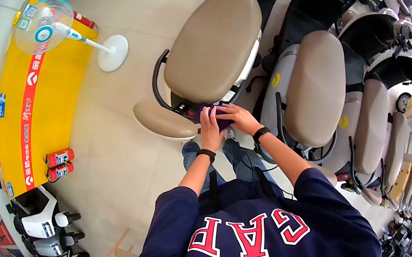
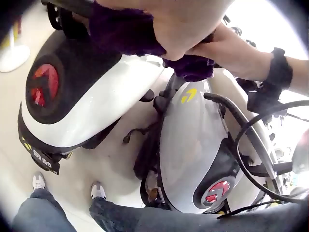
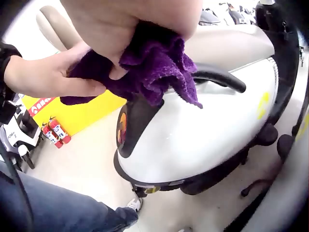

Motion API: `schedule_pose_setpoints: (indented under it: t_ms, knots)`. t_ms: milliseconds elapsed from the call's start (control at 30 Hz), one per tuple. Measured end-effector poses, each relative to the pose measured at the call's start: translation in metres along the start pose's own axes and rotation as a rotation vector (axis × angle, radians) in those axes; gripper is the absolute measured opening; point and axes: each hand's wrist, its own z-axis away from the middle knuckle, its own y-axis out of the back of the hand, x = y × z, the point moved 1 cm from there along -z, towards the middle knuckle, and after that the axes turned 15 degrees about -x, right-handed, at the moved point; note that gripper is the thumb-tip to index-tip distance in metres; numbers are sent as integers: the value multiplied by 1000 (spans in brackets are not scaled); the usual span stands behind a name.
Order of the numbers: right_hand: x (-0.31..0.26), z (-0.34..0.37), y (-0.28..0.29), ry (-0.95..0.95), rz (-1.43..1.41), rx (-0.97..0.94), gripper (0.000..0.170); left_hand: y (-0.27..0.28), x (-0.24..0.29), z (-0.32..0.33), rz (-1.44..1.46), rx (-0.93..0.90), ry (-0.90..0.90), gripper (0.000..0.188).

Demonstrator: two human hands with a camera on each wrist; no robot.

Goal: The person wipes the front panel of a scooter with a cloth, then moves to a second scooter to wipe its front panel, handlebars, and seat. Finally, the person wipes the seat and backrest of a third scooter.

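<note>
Both hands hold a bunched purple cloth (image 1: 223, 122) (image 2: 123, 30) (image 3: 159, 67) at the rear of a white scooter (image 2: 113, 96) (image 3: 193, 130), just behind its tan seat (image 1: 214, 45). My left hand (image 1: 210, 129) (image 2: 183, 21) (image 3: 53, 75) grips the cloth from the left. From the right, my right hand (image 1: 240, 118) (image 2: 231, 53) (image 3: 130, 29) grips it, with cloth hanging below the palm. A black grab rail (image 1: 157, 82) (image 3: 219, 77) runs up to the cloth; its covered part is hidden. Fingertips are partly hidden in the folds.
A tan backrest pad (image 1: 163, 119) lies left of the hands. A grey scooter (image 1: 284, 74) (image 2: 193, 140) stands close on the right, with more scooters beyond. Further left are a standing fan (image 1: 113, 53), a yellow counter (image 1: 58, 93) and red extinguishers (image 1: 60, 158) (image 3: 59, 131).
</note>
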Motion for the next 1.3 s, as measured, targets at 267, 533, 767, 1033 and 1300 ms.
schedule_pose_setpoints:
  t_ms: [267, 533, 767, 1033, 1300]
  knots:
    - [44, 4, 18, -110, -160, 56, 67, -31, 12, -53, -203, -51, -65, 97]
    - [91, 19, 40, -198, -313, 84, 70, -79, 36, -107, -457, -84, -24, 94]
    - [125, 29, 53, -272, -284, 119, 68, -90, 49, -158, -640, -85, -154, 55]
    - [135, 30, 21, -426, -478, 308, 61, -86, 50, -161, -494, -77, -186, 49]
    - [60, 29, 3, -346, -451, 351, 54, -35, 31, -95, -89, -86, -263, 57]
